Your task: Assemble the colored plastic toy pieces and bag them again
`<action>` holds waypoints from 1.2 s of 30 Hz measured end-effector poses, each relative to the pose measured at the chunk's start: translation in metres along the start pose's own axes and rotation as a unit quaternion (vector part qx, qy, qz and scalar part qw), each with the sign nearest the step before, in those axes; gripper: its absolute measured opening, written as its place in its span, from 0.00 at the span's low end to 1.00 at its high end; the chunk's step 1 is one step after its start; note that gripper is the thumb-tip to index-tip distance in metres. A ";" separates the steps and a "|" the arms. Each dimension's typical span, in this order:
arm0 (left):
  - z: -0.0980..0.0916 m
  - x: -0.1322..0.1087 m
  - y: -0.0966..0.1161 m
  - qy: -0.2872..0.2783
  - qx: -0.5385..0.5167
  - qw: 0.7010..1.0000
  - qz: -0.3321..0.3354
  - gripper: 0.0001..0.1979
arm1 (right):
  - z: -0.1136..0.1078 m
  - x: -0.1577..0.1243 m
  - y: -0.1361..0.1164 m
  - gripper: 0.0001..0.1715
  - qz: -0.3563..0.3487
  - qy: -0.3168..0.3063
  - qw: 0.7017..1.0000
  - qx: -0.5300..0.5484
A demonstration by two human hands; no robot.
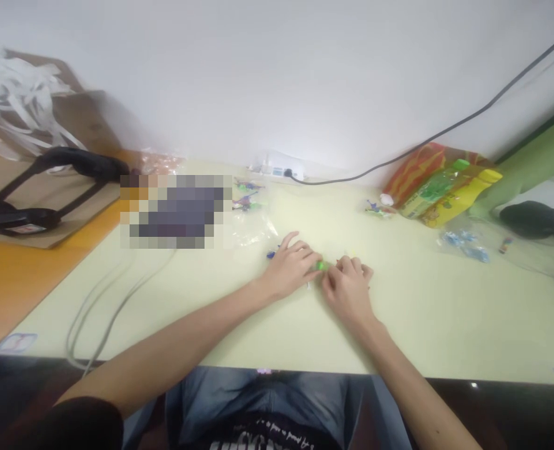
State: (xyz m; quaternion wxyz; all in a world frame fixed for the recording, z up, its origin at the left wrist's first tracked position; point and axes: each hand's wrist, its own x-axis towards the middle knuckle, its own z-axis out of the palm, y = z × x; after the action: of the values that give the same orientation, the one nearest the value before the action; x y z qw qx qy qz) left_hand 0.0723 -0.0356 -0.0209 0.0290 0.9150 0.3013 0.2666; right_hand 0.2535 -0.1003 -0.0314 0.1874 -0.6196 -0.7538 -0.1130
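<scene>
A small bright green piece (321,265) sits between my two hands, low over the pale table (267,325). My left hand (291,265) pinches it from the left with thumb and fingertips. From the right, my right hand (349,284) comes up against it with curled fingers; its grip is partly hidden. A small dark blue piece (271,254) lies beside the left hand. A tiny white bit shows under the left fingertips, and a little red and yellow peeks out behind the right hand.
Small colourful pieces (247,201) and a clear plastic bag (253,230) lie behind on the left. Two bottles (461,197) and a bag of blue pieces (466,244) are at the right. A blurred-out dark device (178,212) and cables (112,319) occupy the left.
</scene>
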 end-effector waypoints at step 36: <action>-0.016 -0.012 -0.013 0.015 -0.064 0.998 -0.007 0.14 | -0.022 0.005 0.111 0.16 0.113 0.051 0.968 0.220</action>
State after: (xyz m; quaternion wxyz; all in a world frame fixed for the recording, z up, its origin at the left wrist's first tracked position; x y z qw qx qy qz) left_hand 0.0494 -0.0331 -0.0159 0.0854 0.9049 0.2907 0.2989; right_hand 0.3646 -0.0816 -0.0161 0.3687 -0.6380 -0.6744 0.0463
